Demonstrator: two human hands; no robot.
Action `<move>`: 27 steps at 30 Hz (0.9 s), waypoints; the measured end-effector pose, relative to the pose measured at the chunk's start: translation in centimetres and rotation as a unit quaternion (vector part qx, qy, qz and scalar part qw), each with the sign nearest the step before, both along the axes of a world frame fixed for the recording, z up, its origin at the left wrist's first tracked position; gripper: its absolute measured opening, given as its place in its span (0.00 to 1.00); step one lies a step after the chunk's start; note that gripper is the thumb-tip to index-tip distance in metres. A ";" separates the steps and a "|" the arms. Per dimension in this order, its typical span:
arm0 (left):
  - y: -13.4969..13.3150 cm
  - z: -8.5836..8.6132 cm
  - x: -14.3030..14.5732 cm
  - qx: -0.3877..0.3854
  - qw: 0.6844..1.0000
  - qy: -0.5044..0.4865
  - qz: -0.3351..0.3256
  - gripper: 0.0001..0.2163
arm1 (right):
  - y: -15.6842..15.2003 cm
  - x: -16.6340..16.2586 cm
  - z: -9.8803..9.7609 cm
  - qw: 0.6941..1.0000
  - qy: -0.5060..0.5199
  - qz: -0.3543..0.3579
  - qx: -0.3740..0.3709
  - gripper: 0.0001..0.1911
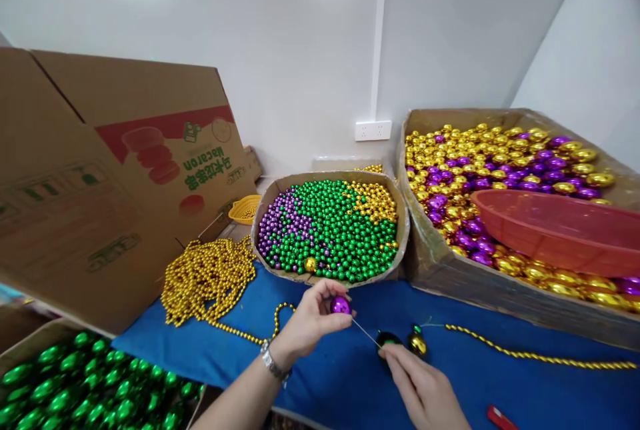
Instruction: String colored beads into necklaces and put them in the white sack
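Note:
My left hand [317, 317], a watch on its wrist, pinches a shiny purple bead [341, 305] between thumb and fingers. A thin metal needle [365, 331] runs from that bead down to my right hand [420, 380], whose fingertips are closed on its lower end. Against those fingertips is a dark green bead [387, 338], partly covered. Just right of it, a large gold bead [417, 344] and a small green bead lie on the blue cloth [340, 363]. Pale thread links them to a gold bead strand [530, 352].
A box of small beads [330, 230] stands ahead. The large box [500, 297] at right holds gold and purple beads and a red basket [555, 230]. Gold bead strands [210, 280] lie left, beside a carton [125, 197]. Green beads [85, 383] fill a lower-left box; a red object [501, 418] lies near right.

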State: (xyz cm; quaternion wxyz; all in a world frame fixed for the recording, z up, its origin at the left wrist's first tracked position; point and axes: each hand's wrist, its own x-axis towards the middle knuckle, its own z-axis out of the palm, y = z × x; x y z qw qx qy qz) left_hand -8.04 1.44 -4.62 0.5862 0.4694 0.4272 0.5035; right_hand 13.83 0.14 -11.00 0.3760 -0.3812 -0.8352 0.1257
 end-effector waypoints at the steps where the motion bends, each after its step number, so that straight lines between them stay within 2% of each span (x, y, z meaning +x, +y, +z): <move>1: 0.0 -0.3 0.2 -0.017 0.999 -0.033 0.002 0.20 | 0.0 0.0 0.0 1.000 0.011 0.013 -0.025 0.16; 3: 0.0 -0.7 0.6 -0.032 0.997 -0.063 0.009 0.20 | -0.1 0.0 0.0 0.999 0.023 0.008 -0.025 0.16; 6: -0.2 -1.3 1.1 -0.036 0.997 -0.066 0.009 0.20 | -0.2 -0.2 -0.2 0.999 0.031 -0.018 0.019 0.17; 8: -0.3 -1.3 1.2 -0.028 0.998 -0.054 -0.013 0.20 | -0.2 -0.4 -0.1 0.999 0.037 -0.006 -0.005 0.17; 11: 0.2 -0.3 0.6 0.019 0.999 -0.002 -0.039 0.19 | -0.2 -0.3 0.2 0.998 0.056 0.006 -0.041 0.17; 13: 1.5 0.6 -0.2 0.074 0.992 0.102 -0.004 0.16 | -0.1 0.1 0.3 0.998 0.062 -0.016 -0.025 0.17; 14: 2.5 0.9 -0.6 0.106 0.977 0.182 0.022 0.14 | 0.0 0.4 0.3 0.998 0.061 -0.029 -0.013 0.17; 16: 4.7 1.2 -1.2 0.169 0.913 0.369 0.038 0.11 | 0.1 0.8 0.2 0.997 0.055 -0.050 0.008 0.16; 18: 7.0 0.9 -1.3 0.210 0.844 0.493 -0.005 0.10 | 0.2 1.0 0.0 0.997 0.053 -0.060 0.025 0.16; 19: 8.0 0.5 -1.1 0.219 0.825 0.519 -0.034 0.10 | 0.2 1.0 0.0 0.996 0.053 -0.062 0.031 0.16; 23: 10.6 -1.1 0.3 0.228 0.817 0.521 -0.100 0.10 | 0.1 0.9 -0.1 0.996 0.053 -0.061 0.031 0.17; 27: 10.8 -1.7 0.8 0.217 0.827 0.511 -0.092 0.10 | 0.2 1.1 0.0 0.997 0.041 -0.057 0.020 0.20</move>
